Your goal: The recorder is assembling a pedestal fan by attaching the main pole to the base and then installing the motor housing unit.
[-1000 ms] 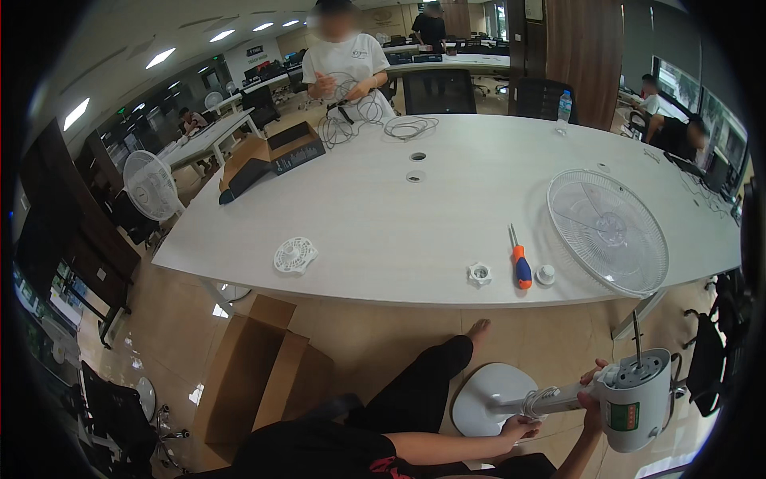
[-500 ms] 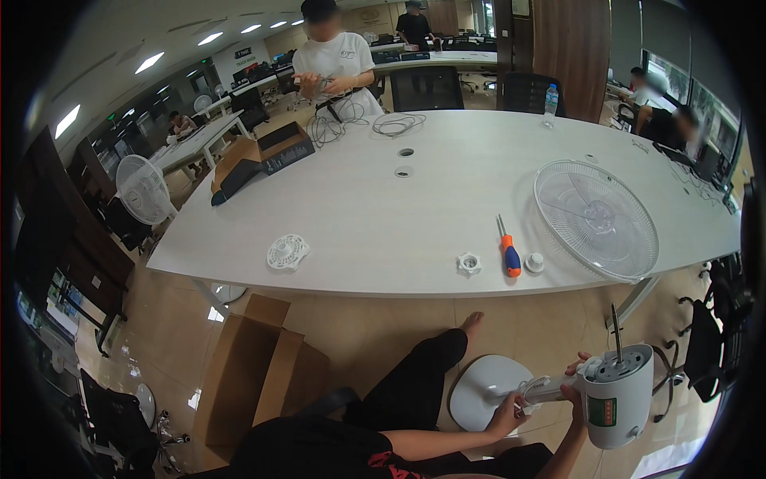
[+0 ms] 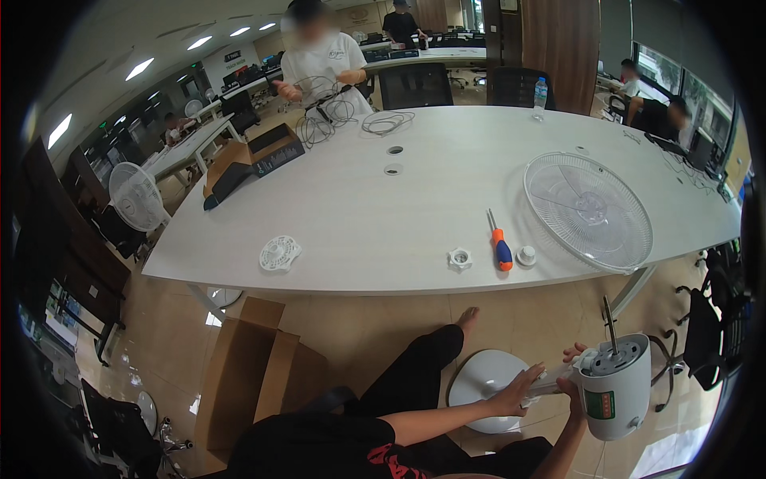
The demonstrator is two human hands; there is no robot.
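A white fan motor housing (image 3: pixel 618 399) with a bare metal shaft (image 3: pixel 610 323) lies tilted on its side at the lower right. My right hand (image 3: pixel 571 391) is wrapped around the white fan neck (image 3: pixel 552 381) just behind the housing. Along that neck, closer to the base, my left hand (image 3: pixel 511 393) has its fingers stretched out and touches or hovers over it; which one I cannot tell. The round white fan base (image 3: pixel 479 379) is on the floor beside my leg, partly hidden by my left hand and forearm.
On the white table (image 3: pixel 359 207) are a clear fan grille (image 3: pixel 590 207), an orange-and-blue screwdriver (image 3: pixel 501 250), a small white knob (image 3: pixel 526 255), a white ring nut (image 3: pixel 459 258) and a white vented cover (image 3: pixel 280 254). An open cardboard box (image 3: pixel 247 367) stands at left. Across the table, a person (image 3: pixel 323 64) handles cables.
My left hand has let go of the neck and its fingers have straightened. My right hand still holds the fan. Across the table, the person's hands have moved apart.
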